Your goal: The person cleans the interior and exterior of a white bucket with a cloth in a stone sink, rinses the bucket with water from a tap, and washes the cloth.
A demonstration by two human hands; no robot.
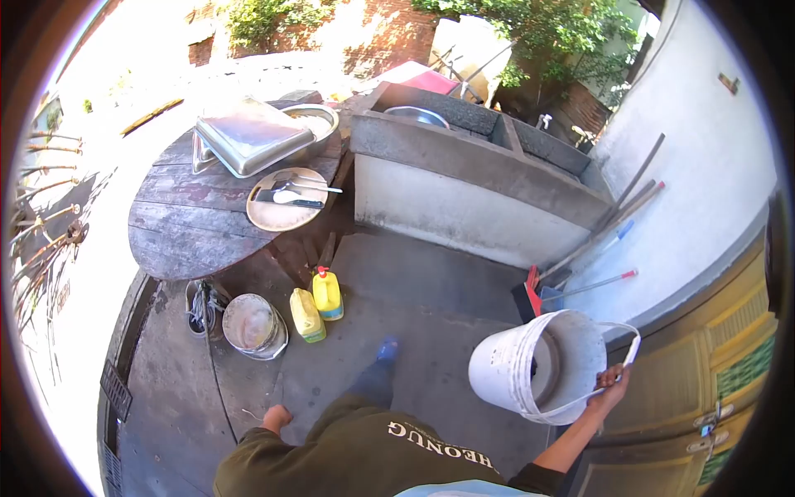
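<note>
A large white plastic bucket (502,364) hangs tilted at my right side, its mouth turned toward the wall. My right hand (610,388) is closed round its wire handle beside the rim. Inside the bucket I see grey walls and a dark patch; the rest of the inside is shadowed. My left hand (278,417) hangs low by my side, fingers curled, with nothing visible in it. Nearest to it on the floor are a lidded bucket (251,323), a yellow jug with a red cap (328,296) and a paler yellow jug (307,317).
Ahead on the left, a round wooden table (178,211) holds metal pans (252,137) and a board with knives (277,217). A concrete sink (472,157) stands ahead. Brooms and poles (609,228) lean on the right wall. A wooden door (662,443) is at lower right.
</note>
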